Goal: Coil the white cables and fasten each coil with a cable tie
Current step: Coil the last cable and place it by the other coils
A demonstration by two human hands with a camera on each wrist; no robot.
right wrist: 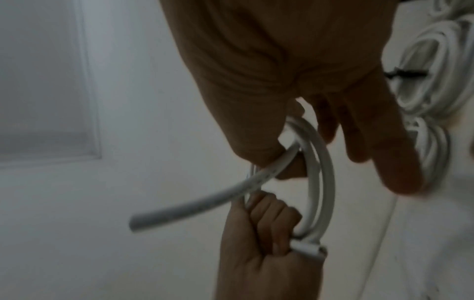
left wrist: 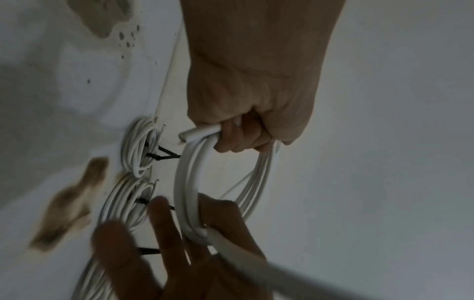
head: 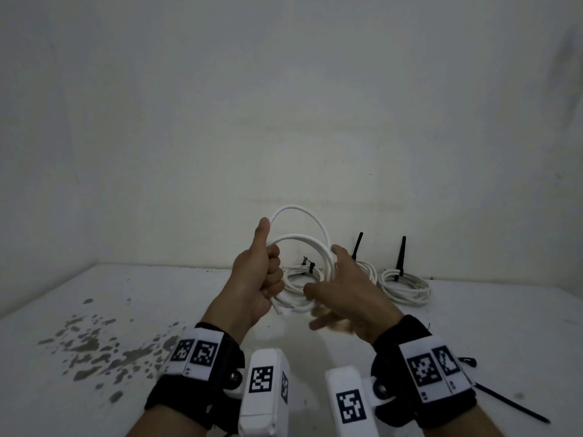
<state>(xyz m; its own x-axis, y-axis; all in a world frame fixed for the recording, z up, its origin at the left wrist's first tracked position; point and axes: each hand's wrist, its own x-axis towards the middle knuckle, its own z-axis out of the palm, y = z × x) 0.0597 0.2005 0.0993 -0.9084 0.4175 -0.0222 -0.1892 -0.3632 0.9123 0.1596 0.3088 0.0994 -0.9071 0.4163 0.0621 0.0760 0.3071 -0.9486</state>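
My left hand grips a coil of white cable in its fist above the table, thumb pointing up. One cut end sticks out beside its fingers. My right hand is on the coil's opposite side. Its thumb and forefinger pinch the cable while the other fingers spread out straight. The cable's free end juts out past the right thumb. A loose black cable tie lies on the table behind my right wrist.
Three tied white coils lie at the back of the white table against the wall, black tie tails sticking up. Dark stains mark the table's left side. Another small black piece lies near my right wrist.
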